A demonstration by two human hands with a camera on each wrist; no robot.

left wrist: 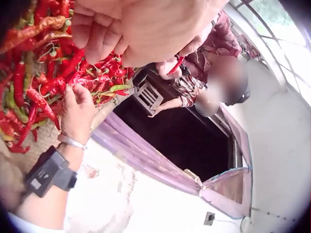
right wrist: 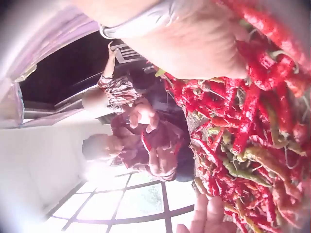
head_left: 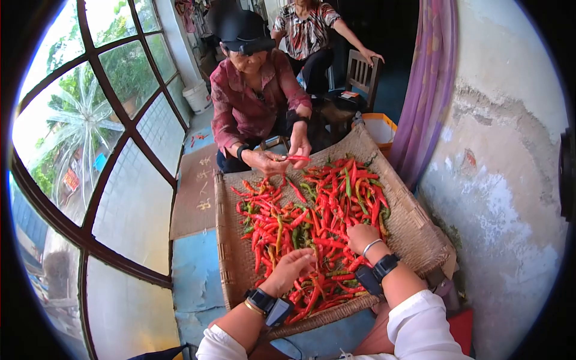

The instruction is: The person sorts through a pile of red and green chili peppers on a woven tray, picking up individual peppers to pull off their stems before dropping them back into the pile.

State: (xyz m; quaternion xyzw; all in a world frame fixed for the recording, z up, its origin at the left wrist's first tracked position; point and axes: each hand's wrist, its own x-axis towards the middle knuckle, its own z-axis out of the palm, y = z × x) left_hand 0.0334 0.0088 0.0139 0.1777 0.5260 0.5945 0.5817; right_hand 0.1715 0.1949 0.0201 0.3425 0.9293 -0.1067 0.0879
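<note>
A heap of mostly red chili peppers (head_left: 327, 204), mixed with some green and orange ones, lies spread on a shallow woven tray (head_left: 414, 234). Over the near left part of the heap is my left hand (head_left: 292, 271), palm turned inward, fingers loosely extended and holding nothing. My right hand (head_left: 363, 239) reaches into the right side of the heap. In the left wrist view, its thumb and forefinger pinch at a red chili pepper (left wrist: 73, 77). The right wrist view hides those fingertips behind the hand.
Across the tray, a seated person (head_left: 258, 102) holds a red pepper (head_left: 298, 158) in both hands. Behind, another person (head_left: 306, 36) rests a hand on a wooden chair (head_left: 363, 75). Windows (head_left: 120, 150) stand left; a purple curtain (head_left: 427, 90) and peeling wall (head_left: 498, 150) stand right.
</note>
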